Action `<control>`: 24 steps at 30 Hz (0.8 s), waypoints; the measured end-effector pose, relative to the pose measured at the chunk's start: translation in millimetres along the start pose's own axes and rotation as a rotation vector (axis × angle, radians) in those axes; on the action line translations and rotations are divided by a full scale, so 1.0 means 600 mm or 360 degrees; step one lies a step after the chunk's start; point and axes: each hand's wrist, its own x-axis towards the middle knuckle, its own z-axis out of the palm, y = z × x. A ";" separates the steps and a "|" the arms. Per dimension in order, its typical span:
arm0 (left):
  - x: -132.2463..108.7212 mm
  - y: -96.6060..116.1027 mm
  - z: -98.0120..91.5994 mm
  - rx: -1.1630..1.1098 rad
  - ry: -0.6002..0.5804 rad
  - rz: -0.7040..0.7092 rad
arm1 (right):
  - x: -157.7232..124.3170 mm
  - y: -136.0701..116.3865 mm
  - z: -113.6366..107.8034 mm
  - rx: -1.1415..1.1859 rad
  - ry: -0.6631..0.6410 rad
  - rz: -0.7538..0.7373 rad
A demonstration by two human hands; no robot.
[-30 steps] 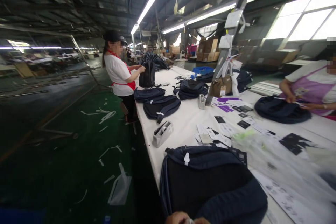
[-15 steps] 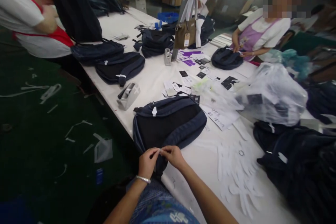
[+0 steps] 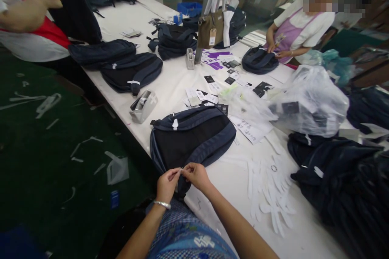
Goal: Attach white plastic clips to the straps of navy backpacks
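Note:
A dark navy backpack (image 3: 176,145) lies on the white table with its black back panel and shoulder straps facing up. At its near end, my left hand (image 3: 166,185) and my right hand (image 3: 197,177) meet with fingertips pinched together. Between them is a small white strip (image 3: 180,171), mostly covered by the fingers. Below the hands a dark strap end of the backpack hangs near the table edge. A white tab (image 3: 175,124) is wrapped on the farther strap.
A tape dispenser (image 3: 144,106) stands left of the backpack near the table edge. Loose white strips (image 3: 273,194) lie to the right, beside piled dark backpacks (image 3: 343,186). Tags (image 3: 200,96) and a clear plastic bag (image 3: 310,101) lie beyond. Two co-workers handle backpacks across the table.
The view has shifted slightly. My hands stay together at the strap end, the fingers pinching the strip at a somewhat different angle. The co-worker at left has moved their hands on the upright backpack.

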 end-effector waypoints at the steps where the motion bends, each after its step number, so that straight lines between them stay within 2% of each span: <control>1: 0.000 -0.002 0.001 -0.0009 0.0032 -0.0023 | 0.000 0.001 0.001 -0.0029 0.0018 0.0001; 6: -0.003 -0.010 0.009 -0.0101 0.0088 -0.0154 | 0.000 0.006 -0.001 0.0044 0.0010 -0.0003; 13: -0.018 -0.018 0.015 -0.0022 0.0018 -0.0026 | -0.010 0.001 -0.003 0.0493 -0.0155 -0.0007; 16: -0.019 -0.016 0.009 -0.0028 0.0016 -0.0044 | -0.015 -0.004 -0.006 0.0446 -0.0116 -0.0019; 20: -0.015 -0.021 0.004 -0.0222 -0.0040 -0.0098 | -0.016 -0.001 -0.007 0.0334 -0.0064 -0.0022; 24: -0.002 -0.027 -0.025 -0.0190 -0.0080 -0.0204 | -0.023 0.013 0.022 0.0255 0.0010 -0.0153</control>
